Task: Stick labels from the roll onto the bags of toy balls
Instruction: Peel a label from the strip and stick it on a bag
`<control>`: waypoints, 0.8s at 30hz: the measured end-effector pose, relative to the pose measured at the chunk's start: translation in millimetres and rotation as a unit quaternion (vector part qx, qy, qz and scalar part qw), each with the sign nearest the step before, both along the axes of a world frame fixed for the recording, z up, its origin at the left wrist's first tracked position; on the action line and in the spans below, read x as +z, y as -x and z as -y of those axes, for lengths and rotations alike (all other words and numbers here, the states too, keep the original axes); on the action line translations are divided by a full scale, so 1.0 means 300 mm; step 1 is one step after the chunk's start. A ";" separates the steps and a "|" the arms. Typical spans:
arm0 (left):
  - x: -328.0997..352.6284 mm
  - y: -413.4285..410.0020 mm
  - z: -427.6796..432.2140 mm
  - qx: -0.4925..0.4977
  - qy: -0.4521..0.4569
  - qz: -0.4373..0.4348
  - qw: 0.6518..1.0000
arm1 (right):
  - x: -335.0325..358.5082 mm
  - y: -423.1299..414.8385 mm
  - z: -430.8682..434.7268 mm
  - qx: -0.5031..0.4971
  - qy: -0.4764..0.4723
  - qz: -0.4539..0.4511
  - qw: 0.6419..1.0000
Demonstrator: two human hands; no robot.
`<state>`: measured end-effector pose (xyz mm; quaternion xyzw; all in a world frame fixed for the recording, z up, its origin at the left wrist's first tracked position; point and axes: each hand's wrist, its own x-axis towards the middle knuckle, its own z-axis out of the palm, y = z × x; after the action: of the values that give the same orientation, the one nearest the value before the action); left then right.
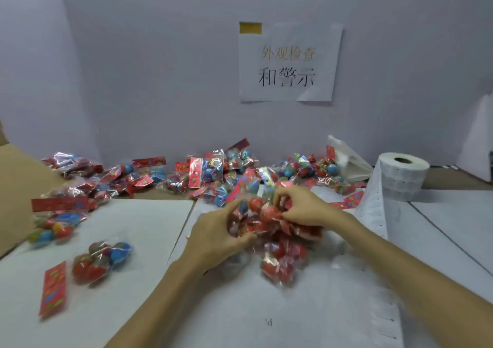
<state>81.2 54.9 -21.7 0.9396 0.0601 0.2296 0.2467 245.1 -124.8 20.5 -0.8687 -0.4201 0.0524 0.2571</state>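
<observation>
Bags point(269, 214) bunch between left hand point(213, 235) and right hand point(304, 209), fingers point(284, 196) curled gripping them.

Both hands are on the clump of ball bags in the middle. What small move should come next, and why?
Probably pull one bag free and lay it flat. The left hand and right hand both grip a crumpled clump of bags, so no flat face is ready for a label, and the label roll stands untouched on the right.

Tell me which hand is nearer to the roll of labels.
Right. The right hand grips the bags, left of the roll; the left hand grips them farther left.
</observation>
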 end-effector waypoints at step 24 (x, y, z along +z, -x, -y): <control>0.033 0.038 0.128 0.012 -0.065 0.261 0.963 | -0.012 0.086 0.217 -0.200 -0.139 -0.064 0.968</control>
<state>69.8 16.5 -11.7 0.8601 -0.0102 0.4734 0.1897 219.3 -190.0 17.0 -0.8857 -0.2238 -0.0040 0.4068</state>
